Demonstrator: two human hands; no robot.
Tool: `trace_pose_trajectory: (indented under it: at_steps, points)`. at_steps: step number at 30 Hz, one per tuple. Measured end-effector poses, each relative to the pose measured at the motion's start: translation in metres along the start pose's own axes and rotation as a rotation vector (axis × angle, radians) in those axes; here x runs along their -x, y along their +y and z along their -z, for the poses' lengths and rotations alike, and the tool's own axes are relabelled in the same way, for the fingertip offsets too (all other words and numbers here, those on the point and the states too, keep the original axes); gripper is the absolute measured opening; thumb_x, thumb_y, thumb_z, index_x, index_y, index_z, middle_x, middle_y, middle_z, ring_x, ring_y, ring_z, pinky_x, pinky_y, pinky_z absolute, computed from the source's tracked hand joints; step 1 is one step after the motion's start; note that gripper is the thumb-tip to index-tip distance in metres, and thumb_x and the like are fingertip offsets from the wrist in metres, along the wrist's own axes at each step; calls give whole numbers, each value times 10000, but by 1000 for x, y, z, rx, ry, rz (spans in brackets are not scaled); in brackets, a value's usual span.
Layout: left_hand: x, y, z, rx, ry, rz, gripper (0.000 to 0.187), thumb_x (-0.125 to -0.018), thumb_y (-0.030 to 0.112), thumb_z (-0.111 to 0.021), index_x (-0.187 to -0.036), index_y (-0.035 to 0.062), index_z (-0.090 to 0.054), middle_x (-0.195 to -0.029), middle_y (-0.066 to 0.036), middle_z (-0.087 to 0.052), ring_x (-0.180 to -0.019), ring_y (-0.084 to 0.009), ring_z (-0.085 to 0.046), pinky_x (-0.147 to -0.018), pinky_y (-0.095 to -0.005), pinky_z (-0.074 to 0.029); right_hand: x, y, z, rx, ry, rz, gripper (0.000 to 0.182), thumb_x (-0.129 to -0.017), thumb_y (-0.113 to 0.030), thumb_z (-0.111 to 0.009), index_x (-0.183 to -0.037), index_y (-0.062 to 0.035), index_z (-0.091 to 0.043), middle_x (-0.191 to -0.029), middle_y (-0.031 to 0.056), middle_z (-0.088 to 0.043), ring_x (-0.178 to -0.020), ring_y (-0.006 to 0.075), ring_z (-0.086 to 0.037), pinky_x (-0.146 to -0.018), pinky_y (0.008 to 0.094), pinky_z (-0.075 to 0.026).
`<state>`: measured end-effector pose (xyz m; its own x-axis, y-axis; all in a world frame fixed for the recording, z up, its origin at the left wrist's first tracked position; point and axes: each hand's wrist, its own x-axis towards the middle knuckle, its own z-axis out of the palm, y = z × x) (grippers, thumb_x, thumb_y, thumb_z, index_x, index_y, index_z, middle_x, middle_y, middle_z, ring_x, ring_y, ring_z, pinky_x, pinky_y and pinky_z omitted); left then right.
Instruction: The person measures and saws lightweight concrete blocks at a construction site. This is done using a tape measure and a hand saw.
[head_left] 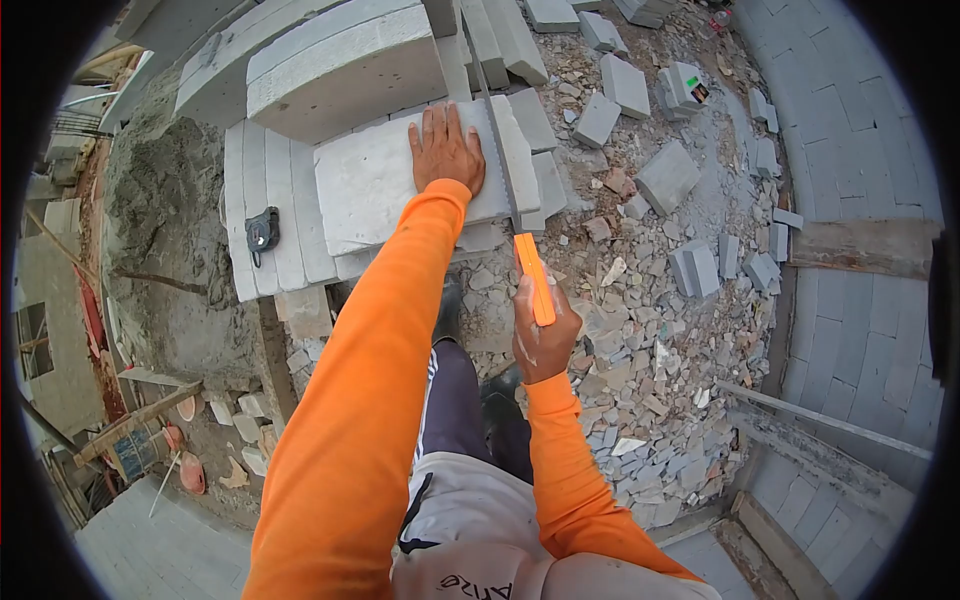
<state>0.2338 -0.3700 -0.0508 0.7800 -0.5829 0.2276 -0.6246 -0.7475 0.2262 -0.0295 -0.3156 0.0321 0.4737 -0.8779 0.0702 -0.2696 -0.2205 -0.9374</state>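
Note:
My left hand (446,150) lies flat with fingers spread on a white lightweight block (365,185), near its right end. My right hand (545,328) is wrapped round the orange handle of a hand saw (503,150). The saw's long blade points away from me and runs along a cut line in the block, just right of my left hand. A narrow strip of block (515,150) shows on the far side of the blade. Beneath, more pale blocks (262,180) form a stacked work surface. A black tape measure (263,231) rests on them to the left.
Large blocks (345,75) stand behind the one under my hand. Rubble (640,400) and loose block pieces (668,178) cover the ground at right, up to a block wall (850,130). A heap of wet mortar (165,200) lies at left. My boots (500,400) stand close below.

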Motion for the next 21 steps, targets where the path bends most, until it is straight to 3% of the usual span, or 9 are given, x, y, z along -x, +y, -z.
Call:
trace_pose_trajectory:
  at_steps: [4, 7, 10, 19, 21]
  points:
    - [-12, -9, 5, 22, -22, -50, 563, -1034, 385, -350, -1496, 73, -433, -1534, -112, -429, -1486, -266, -301, -1258, -446, -127, 29, 7, 10, 76, 23, 6, 314, -987, -135, -622, -1217, 76, -652, -732, 49, -635, -652, 66, -561, -616, 251, -475]
    - [-9, -13, 2, 23, -30, -59, 557, -1034, 382, -353, -1491, 76, -444, -1524, -110, -446, -1476, -261, -322, -1257, -445, -133, 31, 12, 4, 141, 36, 22, 335, -949, -115, -659, -1233, 63, -651, -732, 113, -648, -594, 158, -610, -599, 294, -507]
    - [-13, -13, 3, 20, -37, -76, 552, -1036, 375, -347, -1493, 83, -447, -1526, -105, -452, -1472, -252, -332, -1257, -446, -132, -18, -6, -6, 77, -90, -69, 345, -952, -119, -656, -1239, 73, -647, -731, 105, -640, -598, 158, -607, -601, 294, -509]
    - [-14, -14, 1, 15, -16, -79, 541, -1044, 368, -336, -1498, 96, -449, -1529, -91, -457, -1463, -247, -346, -1254, -450, -139, 61, 26, 26, 95, 50, 9, 338, -953, -111, -649, -1235, 74, -650, -724, 103, -639, -614, 151, -619, -612, 302, -512]
    - [-11, -13, 2, 19, -21, -84, 539, -1045, 365, -336, -1499, 97, -449, -1527, -89, -461, -1461, -248, -349, -1253, -451, -143, 28, 2, 15, 125, -20, -46, 340, -967, -113, -630, -1236, 94, -643, -752, 106, -670, -638, 130, -631, -623, 287, -510]
